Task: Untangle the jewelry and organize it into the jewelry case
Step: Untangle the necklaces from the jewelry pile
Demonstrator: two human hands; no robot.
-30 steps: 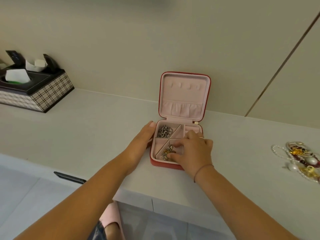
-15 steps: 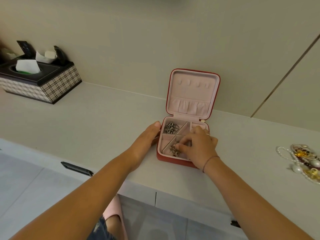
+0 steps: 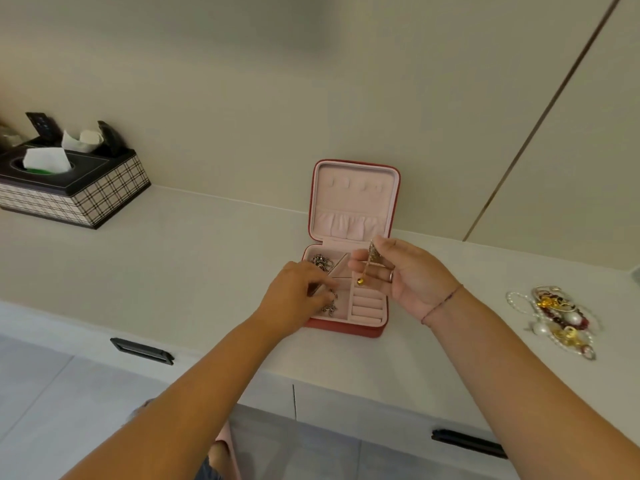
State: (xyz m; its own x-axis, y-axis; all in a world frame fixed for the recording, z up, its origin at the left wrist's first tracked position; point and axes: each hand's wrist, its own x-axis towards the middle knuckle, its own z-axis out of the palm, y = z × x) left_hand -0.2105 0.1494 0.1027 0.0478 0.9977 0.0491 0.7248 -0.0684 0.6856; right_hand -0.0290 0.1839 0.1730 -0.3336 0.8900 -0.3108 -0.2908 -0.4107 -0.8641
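Advisably, right hand [image 3: 412,277], pinching the gold piece [image 3: 369,264], should lift slowly; left hand [image 3: 294,301], grip unclear, covers the silver tangle [image 3: 329,307].

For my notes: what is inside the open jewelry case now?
A silver tangle sits back-left, another silver piece front-left; the left hand covers part of both. Ring rolls look bare.

The jewelry case [image 3: 346,330] looks matt outside, velvety inside; the jewelry pile [image 3: 554,320] gleams metallic, pearly.
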